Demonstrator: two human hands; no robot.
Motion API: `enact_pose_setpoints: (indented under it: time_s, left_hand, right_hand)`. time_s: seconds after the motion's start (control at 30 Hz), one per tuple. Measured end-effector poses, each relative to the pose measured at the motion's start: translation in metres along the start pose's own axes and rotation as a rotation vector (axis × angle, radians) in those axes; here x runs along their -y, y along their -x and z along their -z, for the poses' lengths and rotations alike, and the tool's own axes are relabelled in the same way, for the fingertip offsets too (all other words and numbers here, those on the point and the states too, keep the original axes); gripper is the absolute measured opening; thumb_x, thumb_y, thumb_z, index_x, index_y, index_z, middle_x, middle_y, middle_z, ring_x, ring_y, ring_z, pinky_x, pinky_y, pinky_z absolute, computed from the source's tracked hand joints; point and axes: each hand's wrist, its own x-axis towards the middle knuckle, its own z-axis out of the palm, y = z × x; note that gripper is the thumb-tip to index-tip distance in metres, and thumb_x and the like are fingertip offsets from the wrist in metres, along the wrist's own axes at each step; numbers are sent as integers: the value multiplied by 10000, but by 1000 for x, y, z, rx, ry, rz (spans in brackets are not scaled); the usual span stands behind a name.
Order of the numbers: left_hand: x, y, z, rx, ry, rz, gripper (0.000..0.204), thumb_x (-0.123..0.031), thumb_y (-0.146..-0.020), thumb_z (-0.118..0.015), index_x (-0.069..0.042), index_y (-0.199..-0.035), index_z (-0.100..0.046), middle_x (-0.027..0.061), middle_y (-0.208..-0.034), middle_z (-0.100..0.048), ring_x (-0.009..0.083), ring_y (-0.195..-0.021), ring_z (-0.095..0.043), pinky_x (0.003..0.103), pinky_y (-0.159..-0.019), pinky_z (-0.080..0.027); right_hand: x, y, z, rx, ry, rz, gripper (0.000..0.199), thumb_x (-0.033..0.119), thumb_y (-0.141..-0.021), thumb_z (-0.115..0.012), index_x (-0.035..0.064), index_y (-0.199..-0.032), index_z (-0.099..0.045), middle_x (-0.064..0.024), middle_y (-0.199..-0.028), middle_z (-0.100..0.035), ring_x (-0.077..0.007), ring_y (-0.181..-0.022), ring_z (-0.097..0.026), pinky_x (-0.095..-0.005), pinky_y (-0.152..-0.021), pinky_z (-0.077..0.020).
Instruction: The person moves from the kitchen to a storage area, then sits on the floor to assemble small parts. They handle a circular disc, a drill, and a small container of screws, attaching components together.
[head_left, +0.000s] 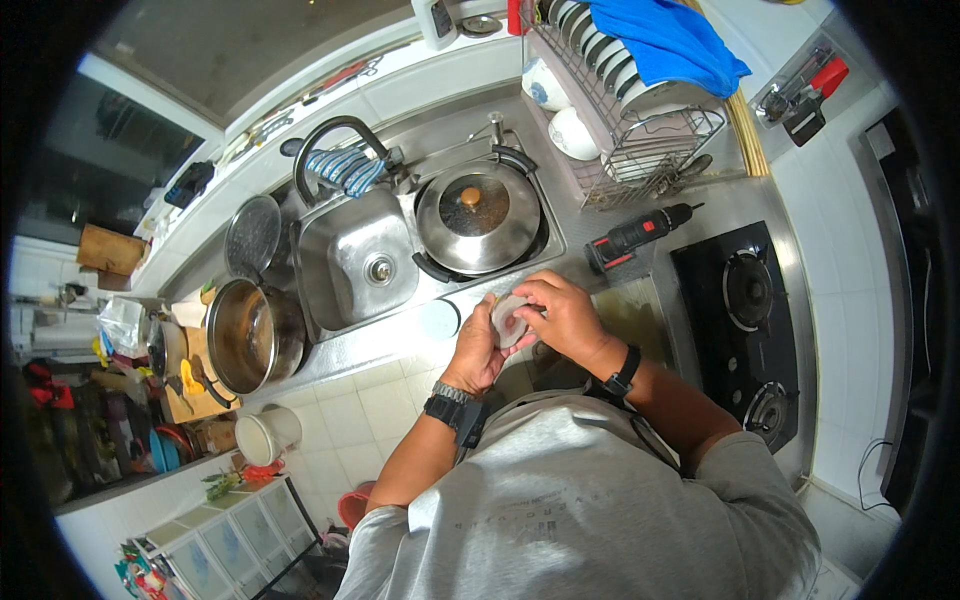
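Bright even indoor light, glare on steel sink (365, 262), fisheye bending, black vignette at rim

A steel table (700, 215) runs along the wall. A black cordless drill (640, 235) lies on it, with a black gas hob (745, 330) to the right, a dish rack (640, 120) beyond, and a large steel pot (250, 335) far left.

Glossy steel sink (345, 262), shiny metal lid (478, 215), blue cloth (668, 40).
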Motion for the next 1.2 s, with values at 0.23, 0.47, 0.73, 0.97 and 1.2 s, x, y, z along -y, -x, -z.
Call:
enact_pose_setpoints:
  time_s: [0.23, 0.47, 0.73, 0.97, 1.2]
  left_hand:
    - [11, -7, -1, 29, -36, 41, 547, -519, -1235, -530, -29, -1457, -632, 161, -1367, -754, 296, -1204, -795, 493, -1069, -697]
    - [19, -15, -5, 131, 58, 92, 625, -554, -1227, -549, 8, -1499, -591, 206, -1456, -713, 356, -1314, -759, 584, -1149, -666]
    - [21, -22, -4, 139, -11, 91, 546, -514, -1181, -670, -29, -1433, -681, 155, -1363, -780, 303, -1254, -792, 545, -1090, -693]
    - [29, -52, -6, 151, 114, 112, 568, -553, -1137, -703, -76, -1441, -743, 126, -1358, -813, 324, -1259, -786, 552, -1130, -639]
    - [59, -89, -15, 215, 229, 108, 524, -482, -1192, -614, -43, -1470, -685, 239, -1352, -793, 403, -1244, -783, 561, -1153, -631]
  right_hand:
    - [-20, 0, 15, 181, -255, -225, 212, -7, -881, -895, 17, -1019, -736, -111, -1026, -712, -268, -864, -777, -409, -779, -635]
    - [-31, 6, 20, 34, 6, 89, 139, 71, -912, -848, 60, -955, -716, -80, -997, -727, -332, -941, -741, -455, -796, -604]
    - [-25, 18, 26, 41, 162, 154, 81, 150, -959, -795, 137, -998, -725, -12, -1035, -759, -302, -1014, -731, -448, -826, -612]
    - [-30, 37, 57, 127, 208, 243, 126, 143, -922, -821, 131, -1027, -750, 28, -1089, -780, -253, -1105, -740, -419, -904, -630]
    - [-33, 59, 108, 132, 205, 311, 117, 96, -924, -823, 109, -1018, -756, 4, -1083, -790, -261, -1095, -749, -428, -945, -624]
